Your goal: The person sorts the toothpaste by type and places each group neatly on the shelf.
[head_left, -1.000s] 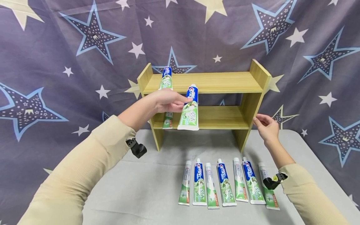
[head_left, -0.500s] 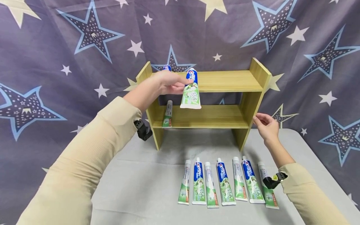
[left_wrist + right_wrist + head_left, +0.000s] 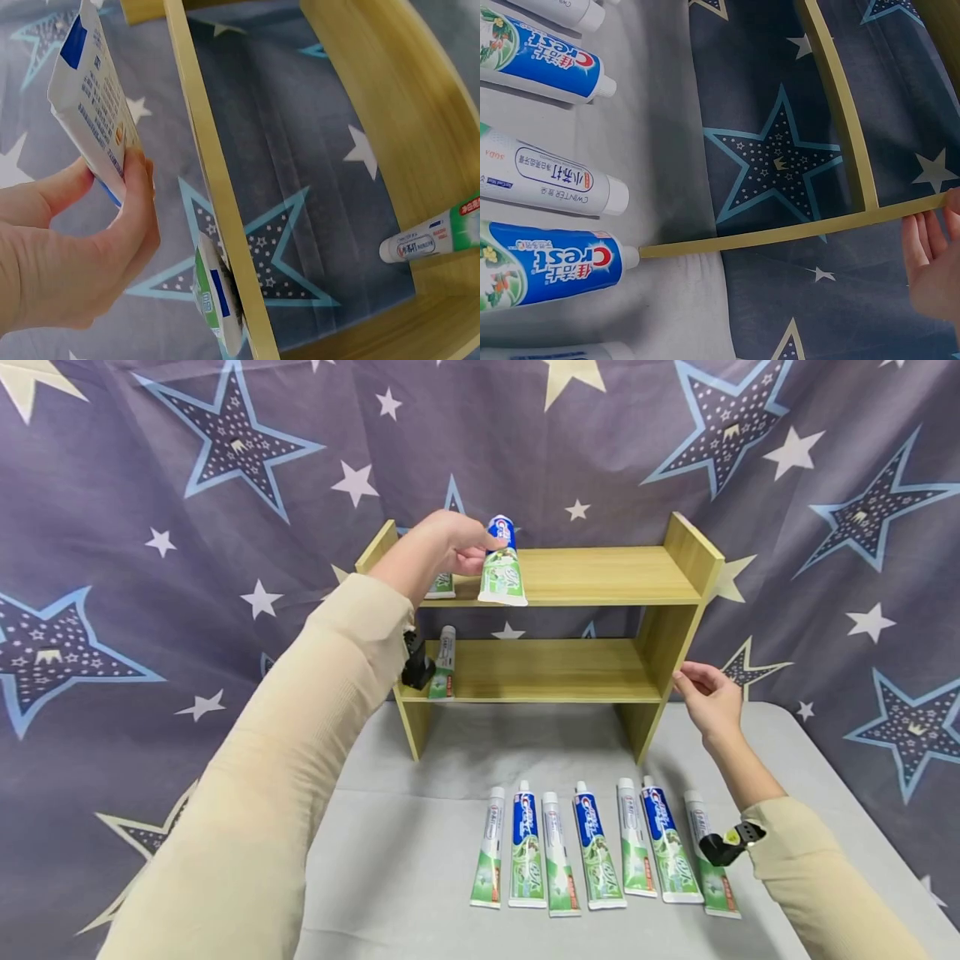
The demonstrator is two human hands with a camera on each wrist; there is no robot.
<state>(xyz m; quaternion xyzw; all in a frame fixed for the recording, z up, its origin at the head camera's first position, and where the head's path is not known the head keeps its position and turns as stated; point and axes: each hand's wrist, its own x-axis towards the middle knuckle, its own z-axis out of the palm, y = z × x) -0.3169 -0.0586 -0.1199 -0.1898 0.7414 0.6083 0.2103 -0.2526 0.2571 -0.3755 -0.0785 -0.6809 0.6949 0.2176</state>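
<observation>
My left hand [image 3: 467, 545] pinches a blue, white and green Crest toothpaste tube [image 3: 502, 575] between thumb and fingers, in front of the upper board of a wooden shelf [image 3: 592, 575]. The left wrist view shows the white printed back of this toothpaste tube [image 3: 101, 112], apart from the board. Another green-ended toothpaste tube [image 3: 442, 586] lies on the upper board, partly hidden behind the left hand. On the lower board, at the left, leans a white and green toothpaste tube [image 3: 446, 664]. My right hand [image 3: 712, 700] holds the front edge of the shelf's right side panel.
Several toothpaste tubes, Crest [image 3: 599, 847] and white-green ones [image 3: 561, 856] alternating, lie in a row on the grey-covered table [image 3: 390, 868] before the shelf. A star-patterned curtain [image 3: 600, 452] hangs close behind it.
My left hand has moved upward and away with the Crest tube, from before the lower opening to the upper board. The right hand stays at the side panel.
</observation>
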